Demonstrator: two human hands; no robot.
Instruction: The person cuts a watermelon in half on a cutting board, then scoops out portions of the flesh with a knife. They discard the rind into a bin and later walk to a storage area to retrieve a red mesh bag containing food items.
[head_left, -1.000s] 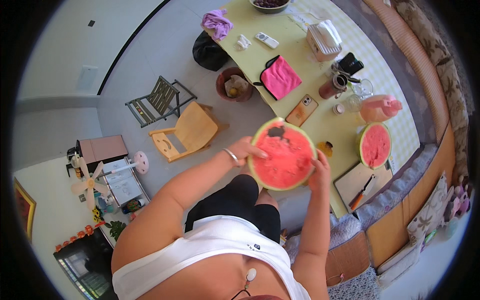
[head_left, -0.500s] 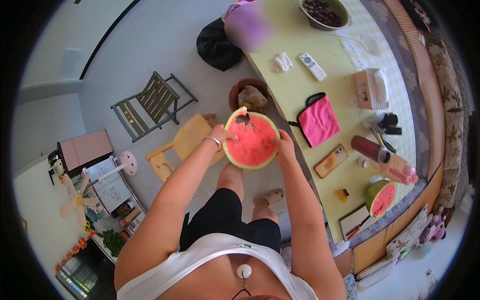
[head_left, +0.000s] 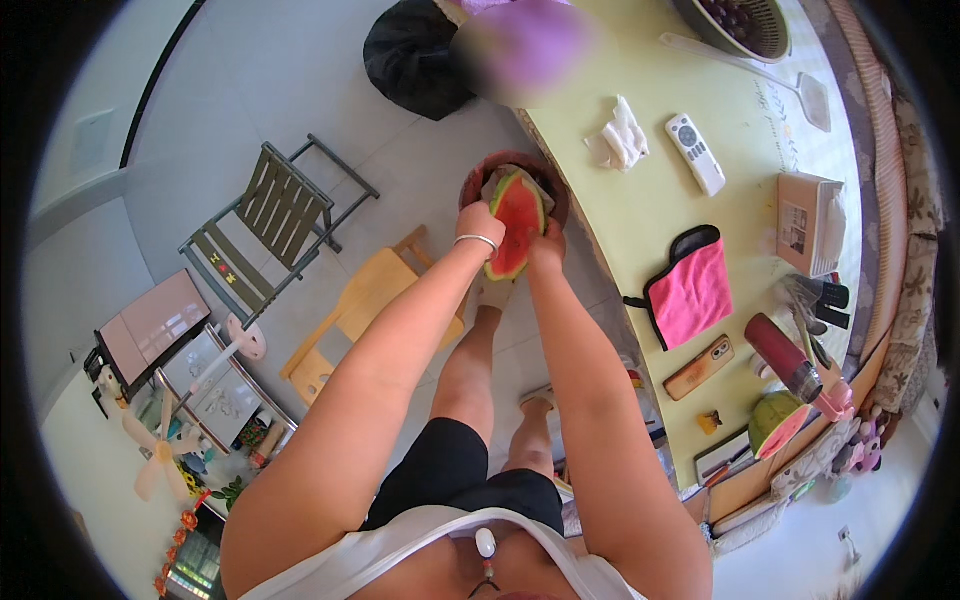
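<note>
Both my arms reach forward and down, holding a half watermelon (head_left: 519, 220) by its sides. My left hand (head_left: 480, 226) closes on its left rim, and my right hand (head_left: 547, 247) grips the right edge. The red cut face is tipped steeply, so it looks narrow from above. Right behind and beneath it is a round reddish bin (head_left: 478, 180) on the floor beside the table. Whether the melon touches the bin I cannot tell. Most of the bin's contents are hidden by the fruit and my hands.
On the green table (head_left: 600, 215) at right lie crumpled tissue (head_left: 624, 137), a remote (head_left: 696, 154), a pink cloth (head_left: 690, 293), a phone (head_left: 699, 367), a red flask (head_left: 780, 352) and another cut watermelon (head_left: 778, 424). A wooden chair (head_left: 372, 297) and folding chair (head_left: 265, 225) stand left.
Both hands have carried the watermelon half forward from over my knee to the bin. Its cut face, broad to view before, has tilted. My view has shifted slightly.
</note>
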